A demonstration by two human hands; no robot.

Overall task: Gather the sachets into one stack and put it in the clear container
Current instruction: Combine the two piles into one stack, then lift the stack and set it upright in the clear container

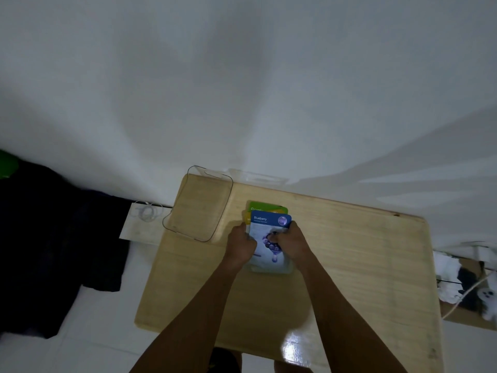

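Observation:
A stack of sachets lies in the middle of the wooden table (349,251). On top is a blue and white Blueberry sachet (269,224); a green sachet (266,205) and a yellow one (246,217) stick out from under its far edge. My left hand (240,244) grips the stack's left side and my right hand (291,242) presses on its right side, fingers on the top sachet. The clear container (226,208) stands empty at the table's far left corner, just left of the stack.
A white wall rises right behind the table. A second clear plastic piece (258,177) leans at the table's back edge. Dark cloth (53,238) lies on the floor at left, a white board with a coiled cable (146,214) beside it. Clutter (468,286) sits at right.

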